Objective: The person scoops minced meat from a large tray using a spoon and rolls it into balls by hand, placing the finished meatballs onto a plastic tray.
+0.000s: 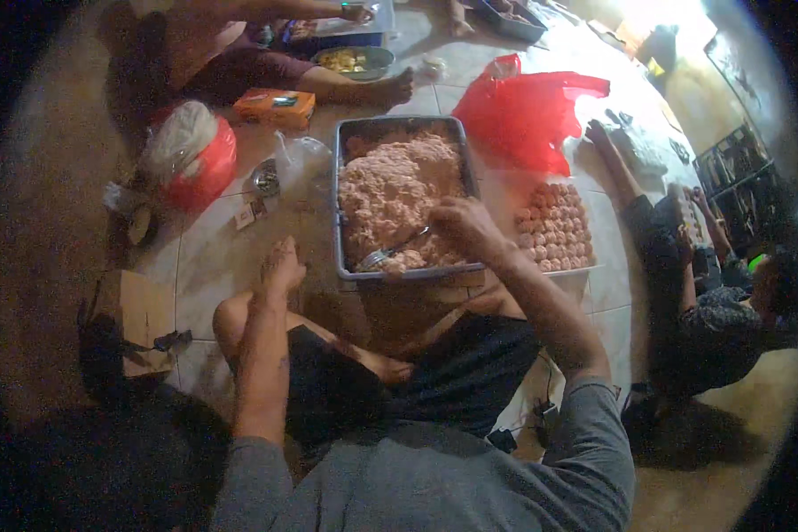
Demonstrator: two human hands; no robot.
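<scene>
A grey rectangular tub (340, 199) stands on the floor before my crossed legs, holding a large mass of pinkish minced paste (399, 179). Over its right front part, my right hand (462, 223) grips the handle of a metal scoop (379, 258). The scoop's head rests in the paste near the front left corner, beside a small lump. My left hand (283, 266) is off to the left of the tub above my knee, holding nothing, its fingers loosely apart. To the right, a tray (575, 271) bears rows of round pinkish balls (555, 229).
Behind the tray lies a red plastic bag (519, 113). A red-and-clear bag bundle (196, 156), an orange box (274, 108), a small round metal container (265, 177) and a cardboard box (146, 319) stand leftward. One person's bare foot (399, 90) reaches in beyond the tub; another person (711, 319) sits at right.
</scene>
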